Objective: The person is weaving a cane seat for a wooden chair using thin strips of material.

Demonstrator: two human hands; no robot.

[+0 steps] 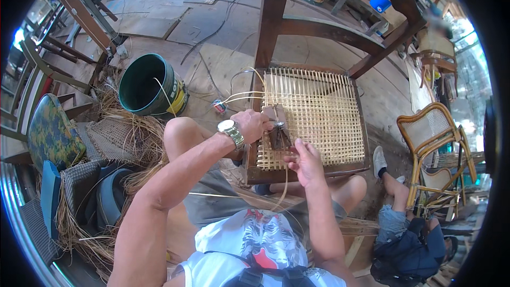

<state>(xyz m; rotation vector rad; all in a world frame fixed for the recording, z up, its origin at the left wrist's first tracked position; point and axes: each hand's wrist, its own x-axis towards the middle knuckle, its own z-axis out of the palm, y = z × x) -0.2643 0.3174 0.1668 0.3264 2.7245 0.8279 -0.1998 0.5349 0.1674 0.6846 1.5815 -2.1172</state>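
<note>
In front of me is a wooden chair whose seat is woven in an open grid of pale cane strips. On the seat's left side lies a brown block with a small shiny metal piece and dark parts on it. My left hand, a metal watch on its wrist, has its fingers closed at the metal piece; what they grip is unclear. My right hand, near the seat's front edge, pinches a cane strip that hangs down over my lap. Loose strip ends stick out past the seat's left edge.
A dark green bucket stands at left, near piled cane fibre and a camouflage cushion. At right are a rattan chair and a seated person. The chair's carved back rises beyond the seat.
</note>
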